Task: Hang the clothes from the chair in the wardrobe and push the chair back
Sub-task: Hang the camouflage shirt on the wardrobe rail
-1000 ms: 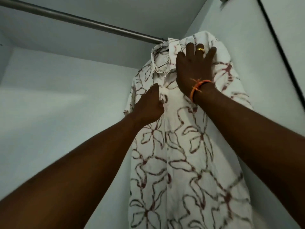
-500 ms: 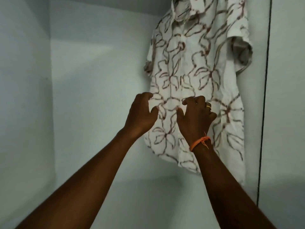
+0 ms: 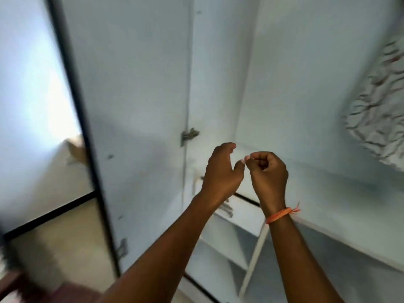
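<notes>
Two bare hands are raised in front of an open white wardrobe point(image 3: 306, 84); the frame is motion-blurred throughout.

Far left: a bright pale wall area, with a black line running across the lower left. A dark reddish-brown surface point(image 3: 65, 291) occupies the bottom left corner; it is too blurred to identify.

Left of centre: the open wardrobe door point(image 3: 131, 106) stands with a dark vertical edge on its left side. One metal hinge point(image 3: 189, 135) sits at the door's right edge at mid height; a second hinge point(image 3: 122, 248) sits lower on the door.

Centre: the left hand point(image 3: 220, 173) is held with the back toward the camera, fingers loosely curved and thumb extended to the right. It grips nothing. The right hand point(image 3: 269, 173) is just beside it, not clearly touching it. Its fingers are curled in toward the palm and appear to hold nothing. An orange thread band point(image 3: 282, 214) circles the right wrist.

Behind and below the hands: white wardrobe shelves point(image 3: 229, 243) and a white vertical divider point(image 3: 253, 259) are visible. Small objects on the shelf behind the left wrist are too blurred to identify.

Far right: the white shirt point(image 3: 380, 110) with a brown line pattern hangs inside the wardrobe, partly cut off by the frame edge. It is well apart from both hands.
</notes>
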### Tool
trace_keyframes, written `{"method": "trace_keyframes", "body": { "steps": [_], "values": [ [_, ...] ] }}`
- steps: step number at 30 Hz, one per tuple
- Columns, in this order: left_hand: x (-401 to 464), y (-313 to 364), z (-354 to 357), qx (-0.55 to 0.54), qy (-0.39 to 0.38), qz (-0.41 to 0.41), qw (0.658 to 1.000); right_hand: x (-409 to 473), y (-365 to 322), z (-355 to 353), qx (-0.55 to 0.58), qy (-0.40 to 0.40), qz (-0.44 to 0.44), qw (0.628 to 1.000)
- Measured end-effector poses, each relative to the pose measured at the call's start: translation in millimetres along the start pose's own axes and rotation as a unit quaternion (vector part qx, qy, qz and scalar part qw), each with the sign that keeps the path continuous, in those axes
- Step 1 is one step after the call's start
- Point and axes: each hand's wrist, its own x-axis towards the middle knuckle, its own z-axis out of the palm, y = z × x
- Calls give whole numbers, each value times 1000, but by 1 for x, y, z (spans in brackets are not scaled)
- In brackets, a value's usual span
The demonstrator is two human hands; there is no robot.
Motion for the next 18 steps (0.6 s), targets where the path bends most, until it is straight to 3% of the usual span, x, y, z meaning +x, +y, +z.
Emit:
{"method": "trace_keyframes", "body": {
  "steps": [4, 6, 12, 18],
  "values": [
    [-77, -43, -101, 51, 90, -60, 993, -100, -20, 78, 55, -120, 36, 991],
    [-121, -59, -151, 61, 114, -80, 988, -154, -35, 110, 82, -142, 44, 985],
    [-258, -93, -306, 79, 132, -114, 982, -337, -85, 192, 126, -257, 70, 956],
    [-399, -146, -479, 95, 276, -270, 918, -515, -138, 282, 105, -373, 135, 912]
  ]
}}
